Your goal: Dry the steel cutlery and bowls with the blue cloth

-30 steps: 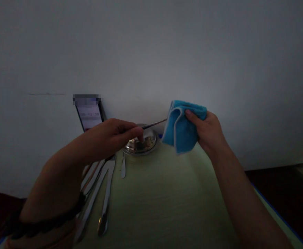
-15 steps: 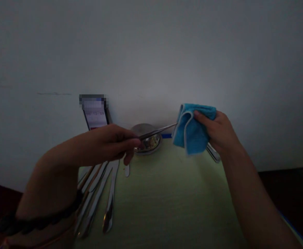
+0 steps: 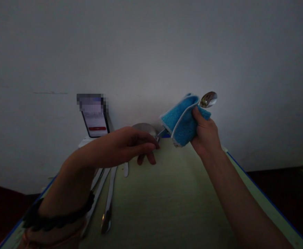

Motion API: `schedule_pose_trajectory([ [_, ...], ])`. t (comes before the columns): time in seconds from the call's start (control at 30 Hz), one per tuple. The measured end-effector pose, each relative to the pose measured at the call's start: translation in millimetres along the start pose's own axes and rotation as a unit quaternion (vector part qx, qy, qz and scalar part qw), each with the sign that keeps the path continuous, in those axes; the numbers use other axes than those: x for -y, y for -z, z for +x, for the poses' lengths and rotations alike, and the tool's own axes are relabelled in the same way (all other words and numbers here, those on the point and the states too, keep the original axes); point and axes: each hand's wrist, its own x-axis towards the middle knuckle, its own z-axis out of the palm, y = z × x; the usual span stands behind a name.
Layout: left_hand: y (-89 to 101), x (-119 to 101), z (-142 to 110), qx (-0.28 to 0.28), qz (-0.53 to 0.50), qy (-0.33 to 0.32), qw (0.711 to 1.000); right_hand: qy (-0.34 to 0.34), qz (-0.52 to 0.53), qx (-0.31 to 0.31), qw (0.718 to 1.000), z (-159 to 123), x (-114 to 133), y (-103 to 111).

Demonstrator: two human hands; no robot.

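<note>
My left hand (image 3: 130, 143) pinches the handle end of a metal spoon (image 3: 208, 99) above the pale green table (image 3: 167, 207). The spoon's shaft runs up and to the right through a folded blue cloth (image 3: 182, 121), and its shiny bowl sticks out above the cloth. My right hand (image 3: 205, 133) is closed around the cloth, squeezing it about the spoon's shaft. Both hands are raised over the far part of the table.
Several pieces of cutlery (image 3: 108, 197) lie on the table's left side under my left arm. A metal bowl (image 3: 143, 127) sits by the wall behind my left hand. A phone (image 3: 95, 119) leans on the white wall. Blue edging runs along the table's right side.
The spoon has slid further through the cloth, so its bowl now shows above my right hand. My hands have come closer together and my right hand has risen slightly.
</note>
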Motion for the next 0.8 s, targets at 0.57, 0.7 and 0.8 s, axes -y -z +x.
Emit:
schedule_pose_trajectory([
  [0.57, -13.1, -1.4, 18.1, -0.117, 0.113, -0.001, 0.987, -0.105, 0.002, 0.055, 0.993, -28.9, -20.9, -19.2],
  [0.7, -13.7, -3.2, 19.4, -0.132, 0.136, 0.006, 0.982, -0.142, 0.033, 0.025, 0.989, -25.4, -24.8, -17.8],
  [0.8, -9.9, -6.5, 13.8, -0.125, 0.129, 0.006, 0.984, -0.18, 0.075, 0.003, 0.981, -11.1, -26.6, -9.0],
])
